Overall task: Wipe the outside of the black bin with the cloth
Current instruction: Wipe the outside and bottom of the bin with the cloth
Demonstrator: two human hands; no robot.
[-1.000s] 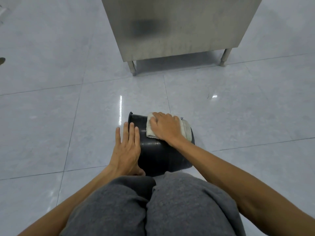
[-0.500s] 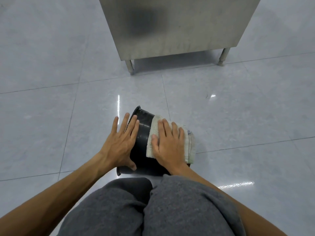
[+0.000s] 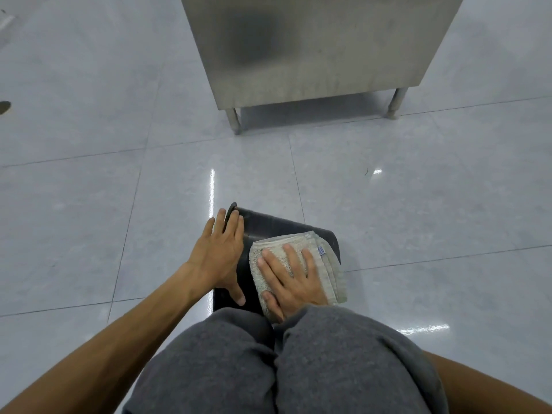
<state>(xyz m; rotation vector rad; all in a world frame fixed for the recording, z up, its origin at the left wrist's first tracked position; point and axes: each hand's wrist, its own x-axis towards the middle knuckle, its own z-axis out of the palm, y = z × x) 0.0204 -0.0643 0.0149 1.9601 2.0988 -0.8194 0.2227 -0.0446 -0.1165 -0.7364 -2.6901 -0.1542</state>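
Observation:
The black bin [image 3: 277, 227] lies on its side on the tiled floor just beyond my knees, rim to the left. A folded off-white cloth [image 3: 324, 258] with a small blue tag covers the near right part of its upper side. My right hand [image 3: 291, 280] presses flat on the cloth, fingers spread and pointing away from me. My left hand [image 3: 219, 253] rests flat against the bin's left end by the rim, thumb on the near wall. The bin's near end is hidden by my knees.
A stainless steel cabinet [image 3: 316, 49] on short legs stands ahead on the glossy grey tile floor [image 3: 104, 204]. My knees in grey trousers [image 3: 283, 369] fill the bottom of the view. A small dark object [image 3: 4, 106] shows at the far left edge.
My right hand has slid the cloth along the bin's side toward me. The bin has turned a little under my hands, and my left hand has shifted with its rim.

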